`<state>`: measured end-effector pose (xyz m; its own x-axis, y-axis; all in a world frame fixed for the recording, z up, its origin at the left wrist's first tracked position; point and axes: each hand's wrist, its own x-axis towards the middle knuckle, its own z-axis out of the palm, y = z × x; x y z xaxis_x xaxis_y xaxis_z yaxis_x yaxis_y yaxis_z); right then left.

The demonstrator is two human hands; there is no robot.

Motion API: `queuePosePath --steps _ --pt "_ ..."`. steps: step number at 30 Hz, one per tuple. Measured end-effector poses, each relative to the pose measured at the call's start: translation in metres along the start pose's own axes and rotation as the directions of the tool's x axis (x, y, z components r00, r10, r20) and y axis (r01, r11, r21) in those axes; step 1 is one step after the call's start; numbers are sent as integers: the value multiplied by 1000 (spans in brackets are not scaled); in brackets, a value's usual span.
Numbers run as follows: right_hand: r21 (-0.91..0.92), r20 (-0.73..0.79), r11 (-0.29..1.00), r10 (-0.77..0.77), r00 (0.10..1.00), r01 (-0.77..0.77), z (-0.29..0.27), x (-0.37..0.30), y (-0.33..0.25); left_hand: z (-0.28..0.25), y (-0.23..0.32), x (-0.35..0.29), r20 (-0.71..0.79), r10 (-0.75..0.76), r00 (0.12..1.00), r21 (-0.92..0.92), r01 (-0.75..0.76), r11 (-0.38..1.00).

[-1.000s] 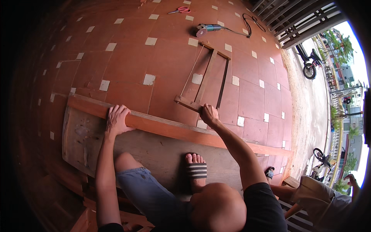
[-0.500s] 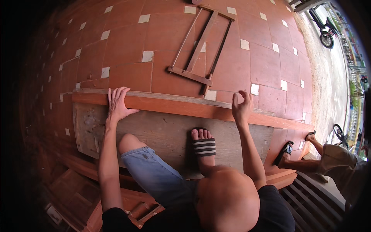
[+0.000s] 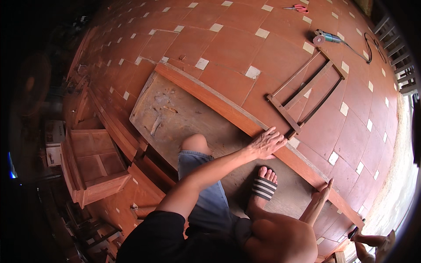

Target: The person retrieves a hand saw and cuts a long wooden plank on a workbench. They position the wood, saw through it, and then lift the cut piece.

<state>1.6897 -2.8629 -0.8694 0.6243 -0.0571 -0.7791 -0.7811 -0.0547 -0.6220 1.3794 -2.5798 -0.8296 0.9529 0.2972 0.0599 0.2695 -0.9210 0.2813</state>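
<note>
A long reddish-brown wooden plank (image 3: 210, 97) runs slantwise along the far edge of a worn wooden board (image 3: 193, 110). My left hand (image 3: 266, 143) is closed over the plank near its middle, fingers on the top edge and thumb on the near side. Farther right along the plank, my right hand (image 3: 323, 193) has its fingers stretched out against it, open. My foot in a striped sandal (image 3: 264, 188) rests on the board. Just beyond the plank lies a wooden frame saw (image 3: 302, 94) on the floor.
An angle grinder (image 3: 328, 37) with its cord and red-handled scissors (image 3: 300, 8) lie on the tiled floor (image 3: 228, 52). At left stands a partitioned wooden drawer-like piece (image 3: 98, 164) beside other timber. Another person's leg (image 3: 366, 239) shows at lower right.
The view has turned left, bringing the grinder and scissors into sight. My left hand has shifted right along the plank to its middle. My right hand has moved farther right, its fingers now straighter.
</note>
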Motion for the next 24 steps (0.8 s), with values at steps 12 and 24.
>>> queuePosePath --steps 12,24 --pt "-106 -693 994 -92 715 25 51 -35 -28 -12 30 44 32 -50 998 -2 50 999" --pt "119 -652 981 -38 758 151 24 -48 -33 -13 35 37 -118 67 991 -36 -72 997"
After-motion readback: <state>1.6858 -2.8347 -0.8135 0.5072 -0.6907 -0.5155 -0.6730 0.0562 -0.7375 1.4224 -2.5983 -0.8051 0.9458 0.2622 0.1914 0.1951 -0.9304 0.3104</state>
